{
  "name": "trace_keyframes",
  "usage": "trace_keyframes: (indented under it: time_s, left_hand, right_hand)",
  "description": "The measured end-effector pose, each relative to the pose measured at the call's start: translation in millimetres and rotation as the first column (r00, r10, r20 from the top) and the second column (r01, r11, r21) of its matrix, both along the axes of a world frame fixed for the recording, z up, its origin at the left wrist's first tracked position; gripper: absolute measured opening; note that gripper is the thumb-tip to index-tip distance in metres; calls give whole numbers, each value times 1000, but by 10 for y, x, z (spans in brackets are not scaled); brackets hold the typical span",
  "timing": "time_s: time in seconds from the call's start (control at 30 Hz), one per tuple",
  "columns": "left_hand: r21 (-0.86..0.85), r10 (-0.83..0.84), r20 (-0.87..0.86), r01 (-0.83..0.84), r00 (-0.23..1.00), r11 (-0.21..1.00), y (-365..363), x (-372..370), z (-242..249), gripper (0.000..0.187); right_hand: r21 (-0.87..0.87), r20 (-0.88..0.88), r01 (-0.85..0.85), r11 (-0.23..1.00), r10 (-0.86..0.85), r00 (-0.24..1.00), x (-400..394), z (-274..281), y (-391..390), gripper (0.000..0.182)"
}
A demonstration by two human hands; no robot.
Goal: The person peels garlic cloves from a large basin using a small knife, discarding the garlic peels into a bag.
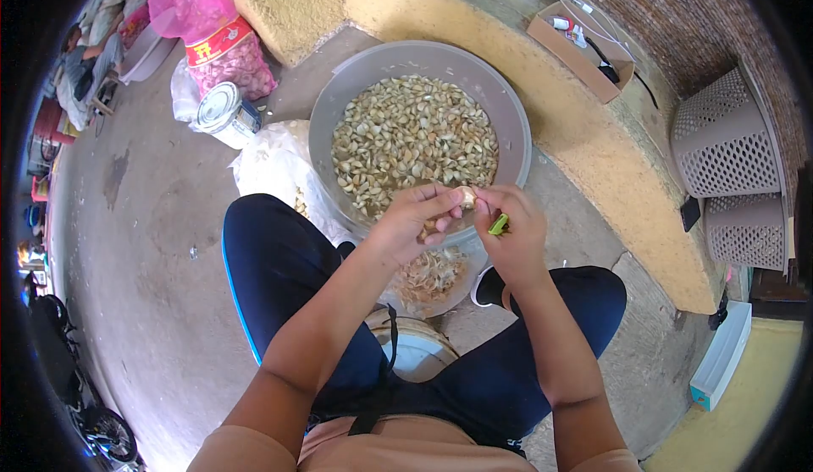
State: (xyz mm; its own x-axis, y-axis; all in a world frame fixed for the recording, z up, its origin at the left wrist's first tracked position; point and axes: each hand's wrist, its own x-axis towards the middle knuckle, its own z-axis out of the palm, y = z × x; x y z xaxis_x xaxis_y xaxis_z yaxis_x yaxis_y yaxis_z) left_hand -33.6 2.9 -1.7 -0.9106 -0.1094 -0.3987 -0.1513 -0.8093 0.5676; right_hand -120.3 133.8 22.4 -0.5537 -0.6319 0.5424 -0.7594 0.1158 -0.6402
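Note:
Over the near rim of a large grey tub (518,125), my two hands meet at a pale garlic clove (467,197). My left hand (417,220) pinches the clove between thumb and fingers, and something tan shows under its curled fingers. Closed around a small tool with a bright green handle (498,224), my right hand (514,231) touches the clove from the other side. The tool's blade, if any, is hidden. Many garlic cloves (415,138) lie in liquid inside the tub. Below my hands, a shallow basin holds papery garlic peels (432,279).
Left of the tub are a white plastic bag (275,163), a metal can (229,115) and a pink mesh sack (229,61). A cardboard box (580,53) sits on the yellow ledge (593,142), near grey perforated baskets (728,142). Another person (89,61) is at far left.

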Motion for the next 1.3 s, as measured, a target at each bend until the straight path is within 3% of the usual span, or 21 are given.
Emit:
trace_keyframes:
  time_s: [0.3,0.4,0.6,0.7,0.73,0.8,0.83,0.93,1.03,1.1,1.2,1.3]
  left_hand:
    - [14,-21,-10,22,1000,1000,-5,18,-16,17]
    - [16,-32,-5,32,999,999,-4,22,-25,17]
    - [10,-54,5,54,999,998,-49,26,-49,12]
    - [23,-47,2,47,999,999,-49,28,-34,11]
    - [32,-42,0,42,999,999,-47,29,-28,11]
    - [7,-59,-16,59,998,998,-56,27,-16,12]
    - [-7,-68,-25,68,997,998,-63,22,-10,12]
    - [-501,-144,77,163,987,850,-89,11,70,23]
    - [-656,-103,38,103,994,747,-83,23,114,23]
    - [-621,-57,50,76,997,780,-102,29,110,23]
    - [-548,27,1,-22,1000,837,-117,29,125,24]
    - [-519,81,-40,-90,996,850,-77,14,143,25]
  right_hand:
    - [-19,-58,-13,1000,12,998,-5,-19,-13,17]
    - [13,-86,-14,1000,15,996,-20,-37,-2,26]
    - [46,-103,-41,998,46,994,-48,-27,2,22]
    - [68,130,8,998,-17,991,-31,-36,5,11]
    - [64,344,9,998,-31,938,-20,-25,6,9]
    - [58,714,13,998,-51,698,1,8,4,7]
    - [51,725,23,998,-53,687,-5,-9,4,8]
    - [54,750,70,996,-87,656,-59,-46,3,11]
    - [60,774,131,990,-129,621,-187,-38,22,12]
    - [5,806,153,988,-94,585,-273,-58,58,13]
    - [254,786,6,967,-210,582,-287,42,125,19]
    - [310,803,-148,939,-175,570,-203,37,128,17]
